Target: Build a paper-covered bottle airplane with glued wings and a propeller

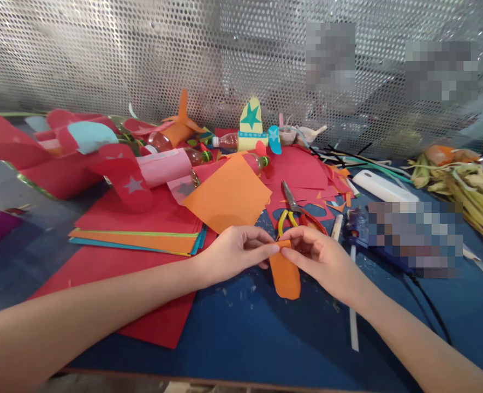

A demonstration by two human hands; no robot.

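Note:
A small orange paper strip (286, 275) with a rounded lower end hangs between my two hands. My left hand (243, 252) pinches its top edge from the left, and my right hand (317, 255) pinches the same edge from the right, the fingertips almost meeting. Just behind them lies a larger orange sheet (228, 194), partly over red paper. Pliers (292, 199) and a tool with red and yellow handles (310, 219) lie right beyond my fingers.
Stacked coloured sheets (137, 240) and red paper (159, 322) lie left. Paper-covered bottles (251, 139) stand behind, before a perforated silvery sheet (143, 54). At right are a blue tool (359, 229) with a black cable, a white handle (384, 186) and dried husks (466, 191).

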